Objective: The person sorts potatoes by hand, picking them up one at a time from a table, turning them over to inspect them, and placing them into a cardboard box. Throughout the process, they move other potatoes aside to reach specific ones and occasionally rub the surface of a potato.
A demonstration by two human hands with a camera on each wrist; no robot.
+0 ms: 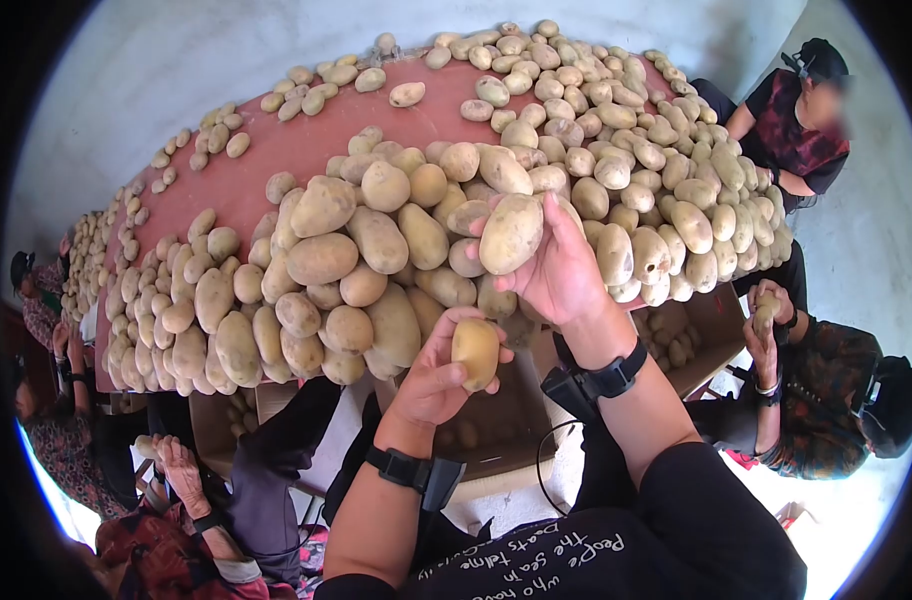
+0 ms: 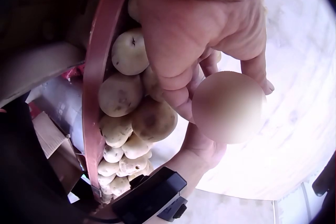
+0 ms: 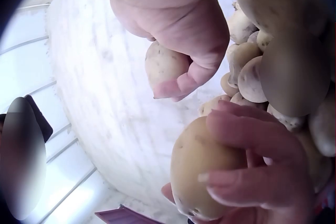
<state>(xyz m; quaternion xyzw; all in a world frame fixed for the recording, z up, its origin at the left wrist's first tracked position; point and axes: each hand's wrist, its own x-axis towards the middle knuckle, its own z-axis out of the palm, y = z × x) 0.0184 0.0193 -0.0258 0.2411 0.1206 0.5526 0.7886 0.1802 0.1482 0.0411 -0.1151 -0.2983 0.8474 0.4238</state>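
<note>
In the head view my left hand [image 1: 431, 380] grips a smooth yellowish potato [image 1: 476, 353] low, in front of the pile. Up and to its right my right hand [image 1: 566, 270] holds a larger, dirt-specked potato [image 1: 511, 234], palm turned up with fingers curled behind it. The right wrist view shows the left hand's potato [image 3: 197, 161] with fingertips across its side, while the right hand [image 3: 178, 29] curls its fingers round its own potato [image 3: 167, 65] above. A blurred round patch covers what lies by the left fingers [image 2: 257, 66] in the left wrist view.
A large heap of potatoes [image 1: 376, 240] covers the near side and right of the red table [image 1: 306, 140]. Boxes [image 1: 506, 430] holding potatoes stand below its edge. Other people sit close by, one [image 1: 826, 400] at right and one [image 1: 166, 530] at lower left, holding potatoes.
</note>
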